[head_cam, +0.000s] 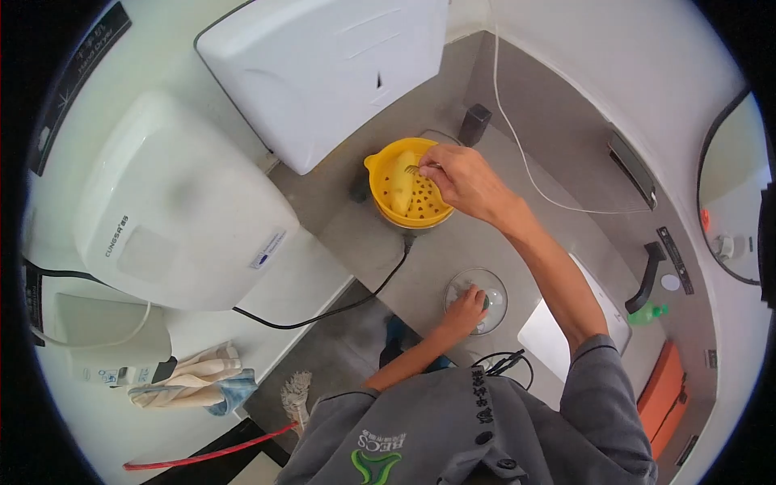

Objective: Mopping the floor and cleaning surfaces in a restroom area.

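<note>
My right hand (464, 180) pinches a metal fork (413, 170) over a yellow steamer basket (374, 182) pierced with small holes. The tines touch a long, pale-yellow piece of food (401, 188) lying in the basket; whether they pierce it I cannot tell. Beneath the basket is an electric pot (418, 231), mostly hidden, with a black cord (388, 280) running left from it. Lower down, my left hand (465, 310) has its fingers around the dark knob of a round glass lid (498, 312), which lies on the grey counter (388, 248).
Two white wall-mounted boxes, one a hand dryer (182, 200), the other a dispenser-like housing (339, 66), crowd the left and top. At right are a white sink (542, 333), a black faucet (645, 279), a green bottle (648, 313) and an orange case (661, 394). A thin white cable (515, 139) crosses the counter.
</note>
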`<state>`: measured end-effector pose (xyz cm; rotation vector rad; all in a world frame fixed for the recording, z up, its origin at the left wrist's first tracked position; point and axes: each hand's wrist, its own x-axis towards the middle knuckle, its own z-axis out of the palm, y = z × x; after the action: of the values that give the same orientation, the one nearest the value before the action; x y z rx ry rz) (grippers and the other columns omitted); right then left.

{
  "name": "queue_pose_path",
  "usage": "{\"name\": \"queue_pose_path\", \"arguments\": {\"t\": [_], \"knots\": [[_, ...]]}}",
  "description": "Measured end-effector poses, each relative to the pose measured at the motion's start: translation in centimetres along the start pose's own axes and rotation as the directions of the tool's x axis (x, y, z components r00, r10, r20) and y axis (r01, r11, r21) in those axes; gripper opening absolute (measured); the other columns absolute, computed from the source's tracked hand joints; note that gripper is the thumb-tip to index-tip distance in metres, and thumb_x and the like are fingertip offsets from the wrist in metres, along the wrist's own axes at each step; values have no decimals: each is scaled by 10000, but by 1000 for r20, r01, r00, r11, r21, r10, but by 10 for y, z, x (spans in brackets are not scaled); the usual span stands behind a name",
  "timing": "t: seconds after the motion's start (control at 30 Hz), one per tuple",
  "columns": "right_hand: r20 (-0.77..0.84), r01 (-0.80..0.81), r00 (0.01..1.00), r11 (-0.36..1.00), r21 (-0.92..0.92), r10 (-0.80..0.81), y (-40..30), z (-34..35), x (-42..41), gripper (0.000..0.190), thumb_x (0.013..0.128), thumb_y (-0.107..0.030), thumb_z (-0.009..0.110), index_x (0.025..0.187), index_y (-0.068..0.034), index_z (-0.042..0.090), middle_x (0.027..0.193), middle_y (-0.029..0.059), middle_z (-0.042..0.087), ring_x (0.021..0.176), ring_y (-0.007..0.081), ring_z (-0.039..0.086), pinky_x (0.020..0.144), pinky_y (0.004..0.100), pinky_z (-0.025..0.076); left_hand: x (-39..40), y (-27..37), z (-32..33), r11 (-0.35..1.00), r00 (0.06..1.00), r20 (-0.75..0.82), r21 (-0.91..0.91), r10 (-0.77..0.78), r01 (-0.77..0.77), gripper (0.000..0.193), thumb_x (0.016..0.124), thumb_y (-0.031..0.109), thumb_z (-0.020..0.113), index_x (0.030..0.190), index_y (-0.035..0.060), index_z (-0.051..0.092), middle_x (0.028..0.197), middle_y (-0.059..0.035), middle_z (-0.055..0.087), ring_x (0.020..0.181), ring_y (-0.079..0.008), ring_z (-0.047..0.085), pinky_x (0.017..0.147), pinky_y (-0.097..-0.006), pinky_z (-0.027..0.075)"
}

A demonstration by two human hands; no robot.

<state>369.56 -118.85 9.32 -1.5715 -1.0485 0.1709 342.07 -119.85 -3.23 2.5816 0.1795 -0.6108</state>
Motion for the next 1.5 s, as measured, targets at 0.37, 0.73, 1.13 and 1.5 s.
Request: {"name": "queue_pose_path", "arguments": {"t": [0.37, 0.73, 1.13, 1.5], "knots": [[42, -1, 999, 1000, 30, 0, 15, 5, -8, 94, 758, -28, 551, 808, 45, 583, 762, 177, 584, 680, 323, 568, 606, 371, 447, -7, 20, 1, 999, 999, 4, 27, 32, -32, 368, 766, 197, 626, 982, -46, 453, 975, -181, 433, 873, -314, 538, 721, -361, 481], [77, -41, 996, 998, 48, 37, 14, 17, 0, 106, 693, 33, 514, 746, 82, 591, 678, 222, 577, 591, 333, 567, 556, 359, 454, -6, 20, 5, 997, 997, -48, 41, 62, -60, 312, 722, 144, 646, 913, -24, 465, 956, -149, 447, 879, -284, 531, 734, -344, 481], [70, -81, 995, 995, 54, 77, 34, 30, -6, 116, 650, 33, 529, 735, 78, 592, 685, 233, 579, 607, 346, 572, 565, 367, 452, -1, 26, 3, 999, 999, -4, 14, 51, -50, 323, 737, 145, 633, 931, -42, 456, 955, -169, 438, 876, -301, 534, 732, -356, 480], [106, -135, 986, 991, 15, 132, 55, 49, -12, 100, 596, 20, 534, 683, 48, 576, 639, 225, 558, 608, 380, 553, 555, 395, 439, -3, 18, 16, 990, 998, -60, -137, 13, -21, 445, 759, 231, 624, 1055, -47, 444, 1012, -211, 452, 917, -362, 520, 762, -424, 453]]}}
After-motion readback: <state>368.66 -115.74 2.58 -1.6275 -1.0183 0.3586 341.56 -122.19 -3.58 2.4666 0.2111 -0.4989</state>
